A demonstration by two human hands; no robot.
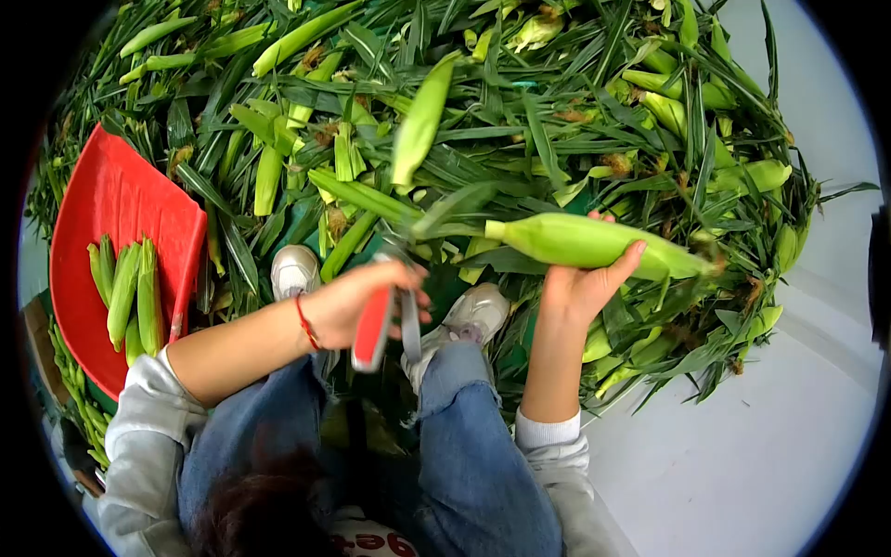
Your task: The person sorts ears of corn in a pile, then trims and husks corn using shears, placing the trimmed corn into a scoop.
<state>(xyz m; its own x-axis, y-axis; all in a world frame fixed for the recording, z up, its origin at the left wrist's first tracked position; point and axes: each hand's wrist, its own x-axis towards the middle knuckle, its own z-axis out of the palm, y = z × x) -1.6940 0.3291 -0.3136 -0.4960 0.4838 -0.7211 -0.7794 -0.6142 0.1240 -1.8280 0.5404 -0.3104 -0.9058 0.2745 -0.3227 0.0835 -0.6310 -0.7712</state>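
Observation:
My left hand (394, 278), with a red cord at its wrist, is closed around pruning shears (373, 330) with red and grey handles. Motion smears their blades, near the stalk end of the corn. An unpeeled ear of corn (585, 243) lies across my upturned right hand (589, 283), thumb on the near side and fingers behind it. Its pale cut stem end points left toward the shears, its silk end right. A blurred green leaf piece (455, 209) shows just beyond the shears. Farther out is another husked ear (424, 121), slightly blurred.
A large heap of corn leaves (483, 139) and ears spreads ahead and to the right. At left a red scoop (116, 186) holds several slim green ears (125, 292). My shoes (478, 311) stand at the heap's near edge. A pale floor surface (724, 446) lies at right.

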